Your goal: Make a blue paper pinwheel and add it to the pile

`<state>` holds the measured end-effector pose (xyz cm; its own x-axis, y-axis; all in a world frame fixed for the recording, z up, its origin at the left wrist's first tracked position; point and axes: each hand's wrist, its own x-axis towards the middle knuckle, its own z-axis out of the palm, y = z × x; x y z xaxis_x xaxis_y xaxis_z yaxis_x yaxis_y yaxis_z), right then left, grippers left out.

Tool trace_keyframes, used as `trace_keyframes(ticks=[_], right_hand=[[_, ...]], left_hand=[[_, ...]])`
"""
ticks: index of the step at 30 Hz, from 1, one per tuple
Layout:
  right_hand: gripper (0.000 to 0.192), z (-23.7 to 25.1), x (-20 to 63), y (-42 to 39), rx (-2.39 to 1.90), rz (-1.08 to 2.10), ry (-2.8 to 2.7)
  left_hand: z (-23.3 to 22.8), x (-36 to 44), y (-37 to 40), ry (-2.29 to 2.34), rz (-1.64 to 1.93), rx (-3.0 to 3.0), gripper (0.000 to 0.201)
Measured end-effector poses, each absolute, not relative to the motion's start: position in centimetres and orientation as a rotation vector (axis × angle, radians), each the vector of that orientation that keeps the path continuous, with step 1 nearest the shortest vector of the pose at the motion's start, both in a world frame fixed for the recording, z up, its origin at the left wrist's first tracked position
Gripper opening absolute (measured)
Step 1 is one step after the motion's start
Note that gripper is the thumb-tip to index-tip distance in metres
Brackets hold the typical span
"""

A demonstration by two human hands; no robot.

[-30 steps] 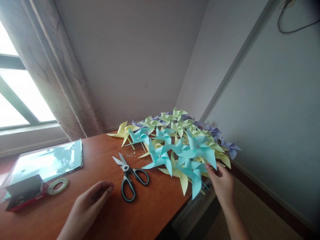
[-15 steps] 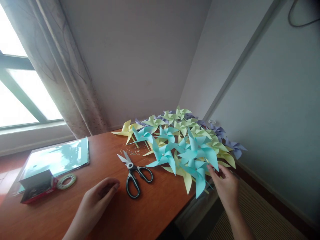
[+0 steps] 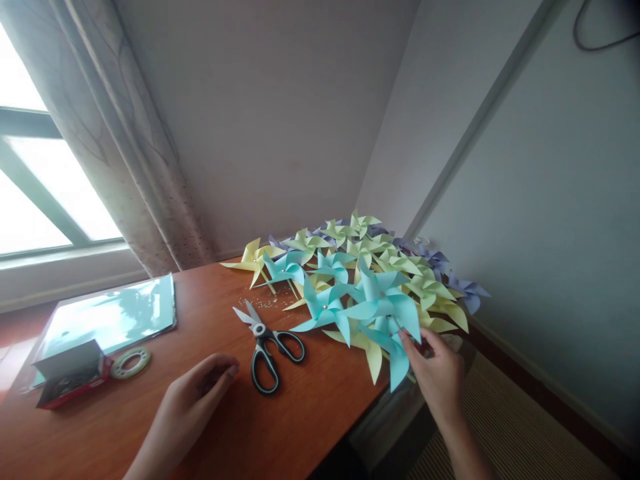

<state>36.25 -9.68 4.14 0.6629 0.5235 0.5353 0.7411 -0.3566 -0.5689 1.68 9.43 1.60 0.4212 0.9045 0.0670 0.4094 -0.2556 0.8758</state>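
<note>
Orange-brown table (image 3: 310,420) carries everything. Nearest, the left hand (image 3: 195,393) rests loosely curled and empty, just left of the scissors (image 3: 265,347), whose blades point away. The right hand (image 3: 437,373) pinches the lower edge of a teal pinwheel (image 3: 383,307) at the pile's near right corner; more pinwheels (image 3: 360,250) spread beyond.

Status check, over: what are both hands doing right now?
Right hand pinching blue pinwheel at pile's edge. Left hand resting on table, empty. Scissors between.
</note>
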Motion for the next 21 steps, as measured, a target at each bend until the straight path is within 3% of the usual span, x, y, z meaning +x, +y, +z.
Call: trace_keyframes(ticks=[6,11,21], right_hand=[[0.028,4.4,27.4,-7.9,-1.773,0.025,-1.277],[0.026,3.8,24.7,-7.5,-1.671,0.073,-1.358],[0.024,4.5,37.9,-12.3,-1.990,-0.358,-1.128]], left_hand=[[1.1,1.6,9.6,1.143,0.720,1.871,0.038],[1.1,1.4,10.0,1.169,0.669,1.891,0.034],[-0.3,0.8,10.9,1.250,0.616,1.888,0.040]])
